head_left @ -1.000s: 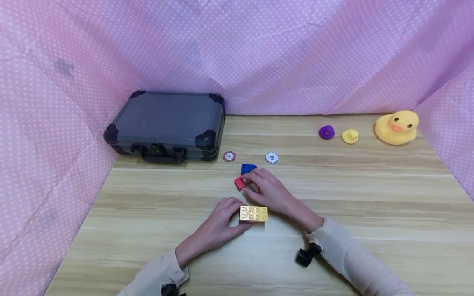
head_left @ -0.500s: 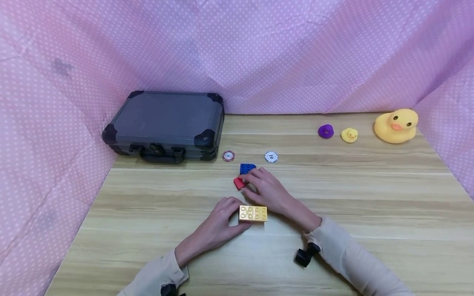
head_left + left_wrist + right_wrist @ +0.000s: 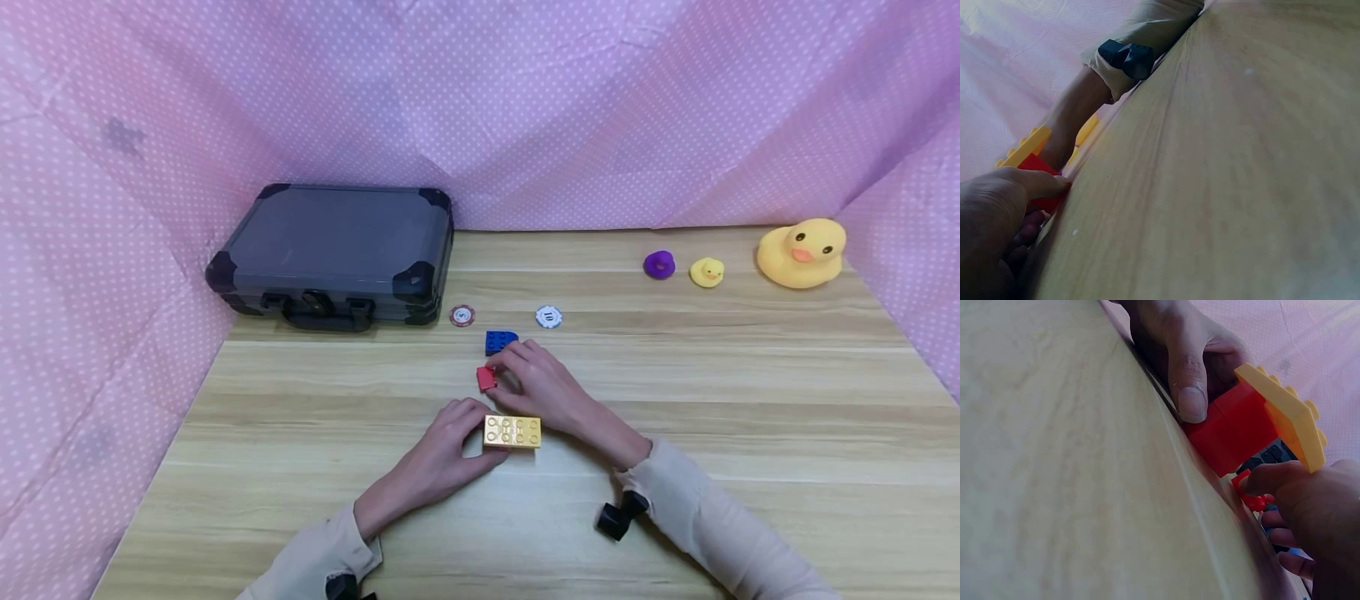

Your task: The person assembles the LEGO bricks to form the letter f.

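Observation:
My left hand (image 3: 438, 462) holds a stack of toy building bricks, thumb on the near side. A yellow studded brick (image 3: 512, 432) tops the stack, and red bricks (image 3: 1235, 428) beneath it show in the right wrist view. Just beyond, my right hand (image 3: 543, 387) pinches a small red brick (image 3: 486, 378) between thumb and fingers, close to the tabletop. A blue studded brick (image 3: 498, 341) lies at the right fingertips, partly covered by them. Whether those fingers touch it I cannot tell.
Two poker chips, one red-rimmed (image 3: 462, 316) and one white and blue (image 3: 549, 317), lie past the bricks. A closed dark case (image 3: 337, 242) stands back left. Back right sit a purple duck (image 3: 659, 265), a small yellow duck (image 3: 707, 272) and a large yellow duck (image 3: 801, 254).
The small red brick has turned in my right fingers and come slightly nearer, leaving a wider gap to the blue brick. My left hand and the stack have stayed in place.

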`<control>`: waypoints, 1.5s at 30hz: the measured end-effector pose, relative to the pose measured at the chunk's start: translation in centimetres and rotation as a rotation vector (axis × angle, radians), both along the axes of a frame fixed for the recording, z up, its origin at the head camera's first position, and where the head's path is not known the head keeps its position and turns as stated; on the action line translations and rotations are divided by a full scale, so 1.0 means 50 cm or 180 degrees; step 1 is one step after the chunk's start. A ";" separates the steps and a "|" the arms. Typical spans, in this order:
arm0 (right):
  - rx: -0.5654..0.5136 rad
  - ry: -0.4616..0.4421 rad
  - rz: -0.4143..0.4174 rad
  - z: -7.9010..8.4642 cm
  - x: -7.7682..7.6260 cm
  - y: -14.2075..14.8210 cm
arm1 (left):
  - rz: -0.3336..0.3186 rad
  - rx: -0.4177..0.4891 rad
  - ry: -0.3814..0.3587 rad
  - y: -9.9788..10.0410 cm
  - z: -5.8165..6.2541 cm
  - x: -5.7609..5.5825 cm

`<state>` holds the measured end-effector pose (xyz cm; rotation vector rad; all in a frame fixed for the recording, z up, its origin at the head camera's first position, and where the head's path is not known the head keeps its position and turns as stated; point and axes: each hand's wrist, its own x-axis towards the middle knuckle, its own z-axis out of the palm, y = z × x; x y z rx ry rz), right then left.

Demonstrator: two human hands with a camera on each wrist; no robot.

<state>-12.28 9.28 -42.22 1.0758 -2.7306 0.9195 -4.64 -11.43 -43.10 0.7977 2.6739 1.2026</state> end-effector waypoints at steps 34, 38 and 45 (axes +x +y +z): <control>-0.0911 -0.0225 0.0184 0.000 0.007 0.051 | 0.0013 0.0078 0.0049 0.000 -0.001 0.000; -0.0951 -0.0054 0.0264 0.002 0.010 0.057 | 0.0021 0.0065 0.0040 0.000 -0.001 0.001; -0.0964 0.0126 0.0340 0.013 0.021 0.066 | 0.0018 0.0071 0.0043 0.001 0.001 0.001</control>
